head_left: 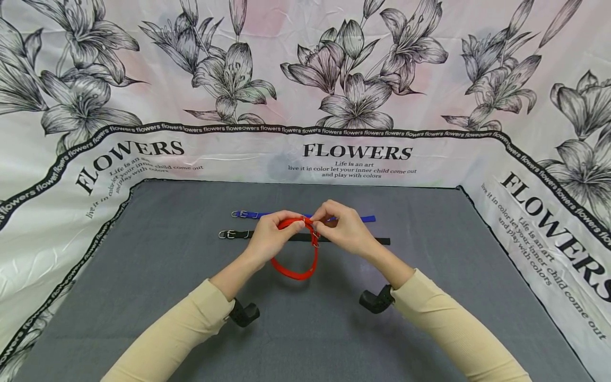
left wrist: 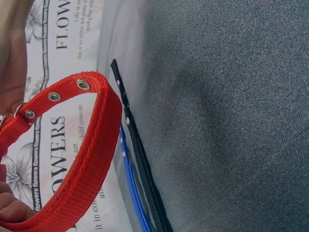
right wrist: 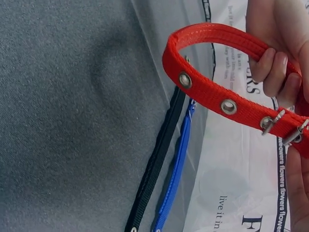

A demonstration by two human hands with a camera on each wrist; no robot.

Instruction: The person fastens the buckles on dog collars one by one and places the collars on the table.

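Note:
A red collar (head_left: 298, 276) with metal eyelets is bent into a closed loop, held up above the grey cloth. Its strap passes through the metal buckle (right wrist: 277, 121), seen at the right edge of the right wrist view. My left hand (head_left: 271, 236) pinches the top of the loop between thumb and fingers. On the other side my right hand (head_left: 345, 229) pinches the collar close to the buckle. The exact grip of the right fingertips is partly hidden. In the left wrist view the collar's padded band (left wrist: 108, 125) hangs in front of the camera.
Behind the hands, a blue collar (head_left: 368, 218) and a black collar (head_left: 383, 241) lie straight and side by side on the grey cloth (head_left: 305, 334). A white flower-printed sheet (head_left: 248, 159) rises at the back and sides.

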